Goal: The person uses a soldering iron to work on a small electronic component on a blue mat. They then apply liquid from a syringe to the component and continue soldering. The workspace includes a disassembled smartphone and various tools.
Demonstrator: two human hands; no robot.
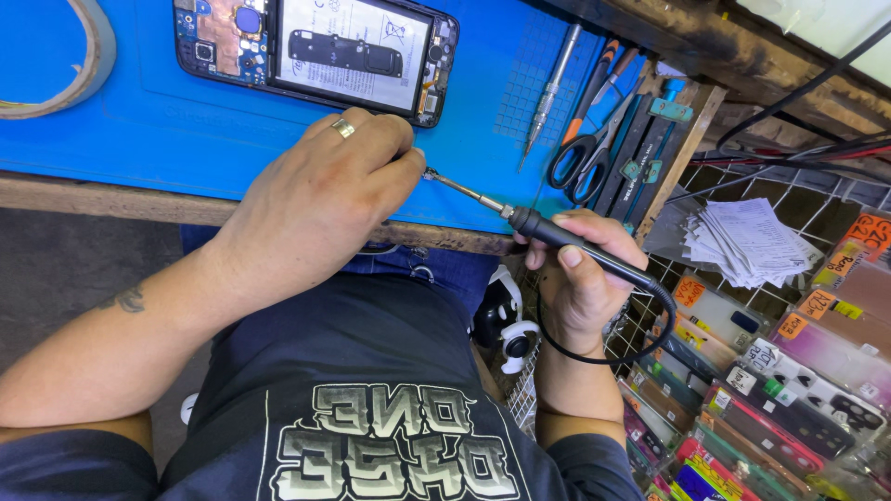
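On the table edge: left hand (320,199) grip closed over something hidden
Right hand (580,278): grip closed round soldering iron (557,237)
Right side: phone cases (789,390) in packets, orange labels (689,291)

Bright, even light, soft shadows, sharp focus, with slight wide-angle bending at the edges.

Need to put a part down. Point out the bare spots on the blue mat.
Bare mat lies between the tape roll, the opened phone and the left hand. The right edge is crowded: screwdriver, scissors, soldering iron in the right hand.
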